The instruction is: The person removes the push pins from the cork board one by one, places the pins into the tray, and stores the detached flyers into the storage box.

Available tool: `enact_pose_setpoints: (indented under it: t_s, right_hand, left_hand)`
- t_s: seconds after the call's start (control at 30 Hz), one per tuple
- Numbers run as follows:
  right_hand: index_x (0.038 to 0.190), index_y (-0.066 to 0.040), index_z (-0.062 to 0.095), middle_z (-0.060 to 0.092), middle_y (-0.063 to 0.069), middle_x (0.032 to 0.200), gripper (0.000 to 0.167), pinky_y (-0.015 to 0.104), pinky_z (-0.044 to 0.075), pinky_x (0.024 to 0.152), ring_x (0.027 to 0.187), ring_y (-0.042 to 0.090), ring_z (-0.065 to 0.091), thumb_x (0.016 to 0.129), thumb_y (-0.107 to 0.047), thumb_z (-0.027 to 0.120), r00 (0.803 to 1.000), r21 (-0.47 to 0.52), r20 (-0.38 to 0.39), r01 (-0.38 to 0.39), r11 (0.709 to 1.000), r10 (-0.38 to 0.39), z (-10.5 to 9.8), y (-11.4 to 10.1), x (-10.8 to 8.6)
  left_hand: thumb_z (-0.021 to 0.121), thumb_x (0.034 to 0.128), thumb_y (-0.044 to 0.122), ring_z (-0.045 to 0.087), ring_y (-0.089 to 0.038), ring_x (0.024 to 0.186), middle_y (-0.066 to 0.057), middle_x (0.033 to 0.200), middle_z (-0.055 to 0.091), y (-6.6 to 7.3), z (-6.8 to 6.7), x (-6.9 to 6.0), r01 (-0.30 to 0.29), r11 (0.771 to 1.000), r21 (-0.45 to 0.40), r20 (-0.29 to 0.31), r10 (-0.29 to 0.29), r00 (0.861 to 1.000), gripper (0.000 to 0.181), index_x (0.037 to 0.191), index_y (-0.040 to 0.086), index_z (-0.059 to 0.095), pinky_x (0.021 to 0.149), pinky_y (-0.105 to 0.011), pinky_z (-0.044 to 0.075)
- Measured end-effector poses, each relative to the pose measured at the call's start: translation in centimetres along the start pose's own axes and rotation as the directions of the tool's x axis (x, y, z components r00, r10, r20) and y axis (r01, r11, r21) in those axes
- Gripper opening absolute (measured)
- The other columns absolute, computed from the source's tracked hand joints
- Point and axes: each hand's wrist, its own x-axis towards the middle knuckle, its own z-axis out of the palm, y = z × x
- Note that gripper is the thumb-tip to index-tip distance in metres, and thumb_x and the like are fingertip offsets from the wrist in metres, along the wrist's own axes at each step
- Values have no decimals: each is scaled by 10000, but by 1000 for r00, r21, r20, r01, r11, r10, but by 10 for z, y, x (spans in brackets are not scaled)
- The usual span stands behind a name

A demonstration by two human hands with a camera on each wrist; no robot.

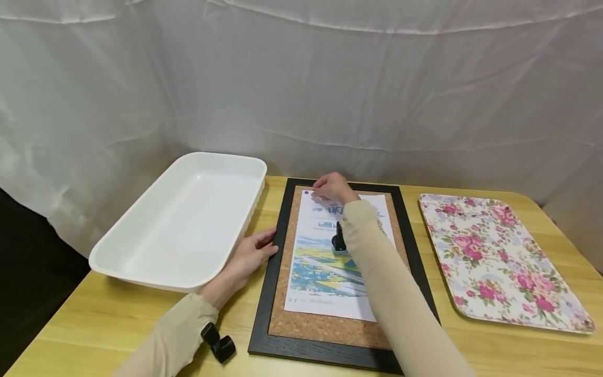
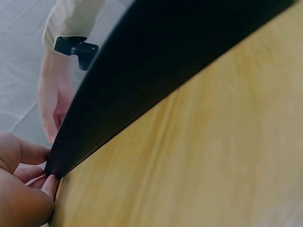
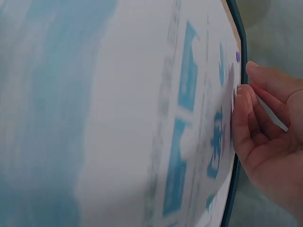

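A corkboard (image 1: 330, 332) in a black frame lies on the wooden table. On its cork is a white poster (image 1: 325, 262) with blue lettering and a painted landscape, and a small purple pin (image 1: 306, 192) at its top left corner. At the frame's left edge, my left hand (image 1: 249, 256) holds the black border between thumb and fingers, as the left wrist view shows. My right hand (image 1: 335, 187) is over the poster's top edge, just right of the pin. In the right wrist view, bent fingers (image 3: 241, 111) touch the paper and the thumb stands apart from them.
A deep white tray (image 1: 101, 256) stands left of the board, close above my left forearm. To the right lies a flat floral tray (image 1: 499, 262). A pale grey cloth (image 1: 330, 94) hangs behind the table. Both wrists carry black camera mounts (image 1: 219, 343).
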Motion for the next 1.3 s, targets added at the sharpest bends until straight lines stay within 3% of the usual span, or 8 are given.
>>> enact_pose_setpoints:
  t_s: [0.27,0.7,1.0,1.3]
  right_hand:
    - [1072,-69,710,634,89,1082,194,402,421,933,991,250,537,883,-113,715,1000,-65,-19,23,998,-24,11,-7,-4]
    - [1050,-89,726,640,59,1051,173,397,440,919,972,237,553,881,-59,706,999,-67,-35,11,998,-13,15,-7,6]
    - [1092,-63,713,639,83,1066,197,386,468,898,969,242,567,897,-55,683,998,-114,-13,64,991,-65,13,-10,2]
    - [949,-22,746,654,101,1017,88,371,472,879,941,236,552,884,-66,707,989,-113,-100,102,988,-113,19,-12,6]
  left_hand:
    - [538,968,-11,356,-333,1355,-226,1473,380,2,1,1,0,1000,-22,16,0,1000,524,1466,-16,376,1059,-439,363]
    - [548,963,-8,350,-331,1359,-222,1478,374,4,0,1,1,1000,-8,6,0,1000,530,1466,-7,381,1068,-435,351]
    - [548,966,-2,346,-323,1364,-214,1480,376,6,-1,1,1,1000,-15,12,-1,1000,527,1465,-10,381,1071,-430,348]
    - [545,967,-7,357,-346,1353,-237,1468,380,9,-2,-2,-15,1000,-2,16,15,1000,524,1463,-23,378,1064,-438,355]
